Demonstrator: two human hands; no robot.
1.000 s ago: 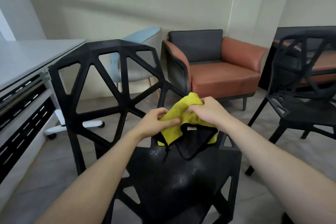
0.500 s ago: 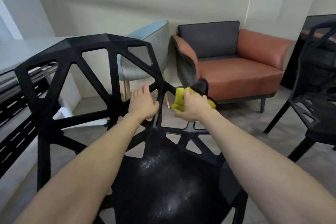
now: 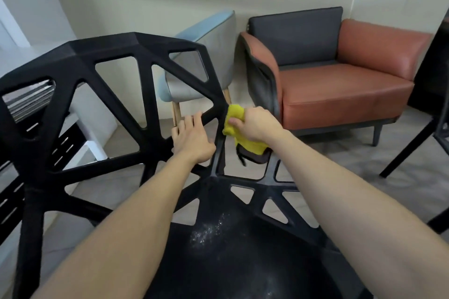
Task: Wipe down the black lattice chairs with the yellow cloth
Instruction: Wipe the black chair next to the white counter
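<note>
Right hand (image 3: 255, 126) clenches cloth (image 3: 234, 114): soft, limp; I'd hold it wadded mid-palm. Left hand (image 3: 192, 137), flat, steadies stiff chair (image 3: 102, 46) just beside.

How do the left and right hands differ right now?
The left hand holds nothing, its fingers fairly straight on a strut of the black chair; the right hand grips the yellow cloth. The left hand rests within the backrest lattice; the right hand presses the cloth against its outer edge. Both are at the same chair's backrest.
</note>
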